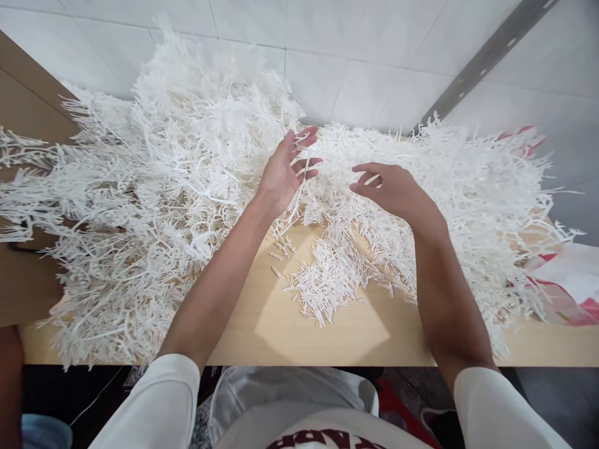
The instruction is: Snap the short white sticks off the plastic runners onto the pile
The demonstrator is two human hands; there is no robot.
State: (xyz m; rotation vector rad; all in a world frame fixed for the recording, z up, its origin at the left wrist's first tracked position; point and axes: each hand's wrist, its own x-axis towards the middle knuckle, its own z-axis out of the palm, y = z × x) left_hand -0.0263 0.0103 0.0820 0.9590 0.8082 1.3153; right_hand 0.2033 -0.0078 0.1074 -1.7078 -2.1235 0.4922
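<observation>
My left hand point(281, 171) is raised over the middle of the table, palm turned inward and fingers curled loosely. A thin white branched plastic sprig point(306, 167) lies across those fingers, held in the hand. Facing it from the right is my right hand point(386, 187), its thumb and fingertips a little apart, with nothing visible between them. Below both hands, a small heap of short white plastic sticks point(327, 280) rests on the table. A tall tangled pile of white branched sprigs point(187, 156) rises beside my left hand, partly behind my forearm.
Another mass of white sprigs point(472, 187) spreads to the right. The pale wooden table point(290, 343) has its front edge near my body. Cardboard point(28, 93) stands at left, a red-and-white plastic bag point(566, 287) at right. Behind are a tiled wall point(374, 37) and a metal post point(477, 62).
</observation>
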